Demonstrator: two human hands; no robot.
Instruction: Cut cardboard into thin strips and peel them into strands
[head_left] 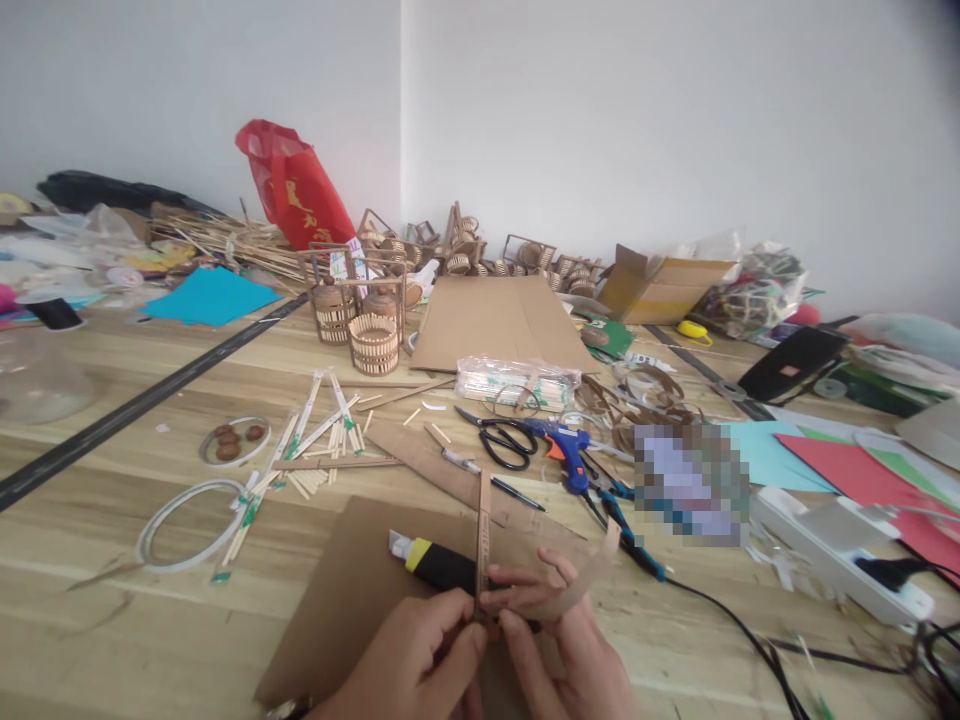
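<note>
1. Pale walls [600, 120] are seen behind a wood-grained table [97, 470], where a cardboard sheet [330, 570] is laid beneath the hands.
2. An upright cardboard strip [484, 535] is held above that sheet, its near end pinched between left-hand [420, 650] thumb and forefinger.
3. A curled strip [589, 590] is gripped among the partly bent right-hand [574, 645] fingers; whether both strips are joined cannot be told.
4. From the hands, a utility knife [442, 567] is placed just beside, at ten o'clock; scissors [514, 440] at twelve, a glue gun [568, 447] at one.
5. Light, springy, easily creased handling is judged likely; the strips are best held gently by their flat faces, near the ends.
</note>
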